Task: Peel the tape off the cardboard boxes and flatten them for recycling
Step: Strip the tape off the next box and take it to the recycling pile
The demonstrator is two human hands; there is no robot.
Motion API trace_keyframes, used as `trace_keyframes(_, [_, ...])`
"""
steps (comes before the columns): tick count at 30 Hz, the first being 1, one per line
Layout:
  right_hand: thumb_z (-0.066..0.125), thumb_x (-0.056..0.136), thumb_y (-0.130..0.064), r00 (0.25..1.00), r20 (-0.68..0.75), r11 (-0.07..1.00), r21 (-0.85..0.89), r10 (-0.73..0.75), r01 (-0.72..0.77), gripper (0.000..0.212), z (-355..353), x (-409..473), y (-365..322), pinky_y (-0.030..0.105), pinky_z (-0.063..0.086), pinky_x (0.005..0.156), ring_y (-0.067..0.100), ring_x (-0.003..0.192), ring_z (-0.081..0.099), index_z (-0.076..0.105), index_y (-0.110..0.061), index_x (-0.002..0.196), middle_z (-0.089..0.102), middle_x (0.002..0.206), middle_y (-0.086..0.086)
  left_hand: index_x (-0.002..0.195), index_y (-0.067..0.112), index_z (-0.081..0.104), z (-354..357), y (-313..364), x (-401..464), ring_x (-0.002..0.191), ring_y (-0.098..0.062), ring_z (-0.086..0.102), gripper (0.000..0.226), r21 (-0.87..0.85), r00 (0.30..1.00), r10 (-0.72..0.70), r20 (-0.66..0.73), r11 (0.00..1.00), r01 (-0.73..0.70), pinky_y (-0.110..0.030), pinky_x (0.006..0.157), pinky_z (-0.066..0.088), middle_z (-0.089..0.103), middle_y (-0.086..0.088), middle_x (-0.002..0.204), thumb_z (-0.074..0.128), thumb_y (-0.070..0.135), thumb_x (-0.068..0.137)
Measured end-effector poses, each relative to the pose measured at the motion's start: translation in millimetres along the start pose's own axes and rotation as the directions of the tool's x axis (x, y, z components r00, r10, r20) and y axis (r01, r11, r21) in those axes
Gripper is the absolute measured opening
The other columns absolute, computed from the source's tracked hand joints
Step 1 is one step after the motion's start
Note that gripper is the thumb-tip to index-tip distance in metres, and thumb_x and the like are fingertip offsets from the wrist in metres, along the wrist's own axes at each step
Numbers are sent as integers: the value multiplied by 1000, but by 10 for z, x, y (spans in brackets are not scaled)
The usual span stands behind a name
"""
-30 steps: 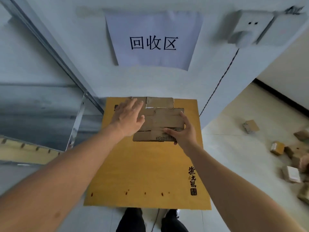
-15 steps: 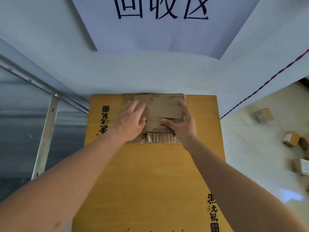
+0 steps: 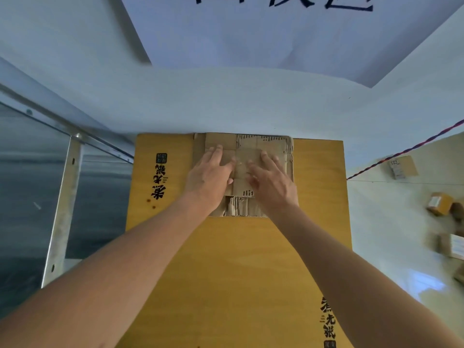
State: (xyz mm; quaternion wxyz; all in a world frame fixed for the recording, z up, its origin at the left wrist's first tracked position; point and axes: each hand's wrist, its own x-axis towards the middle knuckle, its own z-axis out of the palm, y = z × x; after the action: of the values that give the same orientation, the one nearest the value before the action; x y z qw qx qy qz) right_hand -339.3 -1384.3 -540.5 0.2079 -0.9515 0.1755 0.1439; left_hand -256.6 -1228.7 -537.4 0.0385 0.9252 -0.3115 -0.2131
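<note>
Left hand (image 3: 209, 175): laid palm down on the flattened cardboard box (image 3: 266, 151), fingers straight and slightly spread, nothing gripped.
Right hand (image 3: 272, 182): pressed flat beside the left, fingers extended and fanned apart, nothing pinched.
Flattened cardboard box: spread on a stack of flattened pieces at the far end of the yellow board (image 3: 226, 272), against the white wall (image 3: 226, 101).
Small boxes (image 3: 403, 167): scattered on the floor at the right, well apart from the board.
Paper sign (image 3: 251, 33): fixed to the wall above.

Yellow board (image 3: 238, 272) carries flattened cardboard stack (image 3: 266, 149).
</note>
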Motion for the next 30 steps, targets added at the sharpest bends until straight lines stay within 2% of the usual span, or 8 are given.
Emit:
trace_keyframes(3, [41, 109, -42, 994, 102, 999, 26, 42, -44, 46, 8, -2, -40, 55, 41, 113, 27, 159, 0, 37, -37, 155, 8, 172, -3, 153, 33, 44, 61, -18, -68, 157, -32, 19, 52, -14, 998, 57, -17, 998, -57, -46, 108, 51, 15, -11, 171, 56, 18, 105])
trace_keyframes(5, [36, 110, -46, 984, 178, 1000, -10, 21, -20, 53, -33, -21, -31, 53, 30, 120, 29, 159, -7, 26, -35, 161, -1, 173, -3, 154, 34, 43, 74, -28, -54, 157, -30, 17, 51, -39, 999, 52, -9, 998, -52, -43, 102, 55, 12, -9, 171, 53, 15, 107])
trace_keyframes(14, [25, 109, -54, 960, 268, 985, -168, 76, -31, 60, -103, -10, -145, 49, 20, 124, 30, 159, -9, 11, -35, 164, -11, 172, -1, 159, 36, 32, 110, 16, -8, 159, -27, 11, 59, 35, 1000, 26, 18, 999, -26, -44, 111, 47, 6, -7, 172, 51, 13, 108])
trace_keyframes(20, [29, 109, -50, 949, 306, 975, -220, 83, -14, 64, -233, -63, -219, 49, 13, 126, 29, 159, -6, 2, -31, 164, -14, 172, 3, 165, 29, 12, -170, 62, -75, 158, -34, 7, 73, 134, 979, 57, 196, 987, -84, -50, 124, 22, -6, -15, 172, 52, 17, 105])
trace_keyframes(22, [32, 111, -43, 967, 254, 967, -251, 30, 36, 63, -293, -131, -240, 46, 14, 126, 29, 159, 0, 5, -25, 165, -8, 172, 5, 163, 28, 20, -267, 16, -121, 156, -34, 18, 76, 98, 983, 120, 142, 986, -134, -49, 126, 22, 7, -14, 172, 59, 12, 100])
trace_keyframes(26, [36, 111, -35, 989, 138, 979, -189, -54, 79, 56, -495, -443, -367, 40, 20, 125, 26, 158, 16, 21, -19, 162, 17, 171, 4, 144, 18, 58, -517, -132, -329, 132, -30, 52, 64, -93, 975, 191, -115, 975, -202, -39, 111, 46, 53, -6, 148, 63, -12, 88])
trace_keyframes(28, [38, 110, -34, 992, 117, 984, -164, -56, 75, 55, -600, -647, -463, 40, 22, 125, 24, 157, 18, 23, -19, 161, 20, 170, 2, 129, 10, 69, -662, -157, -518, 116, -27, 59, 54, -118, 967, 193, -166, 970, -214, -34, 101, 52, 63, -7, 125, 59, -20, 86])
trace_keyframes(30, [39, 110, -35, 994, 94, 988, -140, -49, 62, 55, -690, -805, -531, 39, 24, 124, 24, 156, 21, 25, -19, 161, 22, 169, 2, 124, 7, 72, -783, -135, -699, 110, -26, 62, 52, -130, 962, 199, -185, 966, -225, -35, 96, 54, 65, -7, 118, 57, -24, 85])
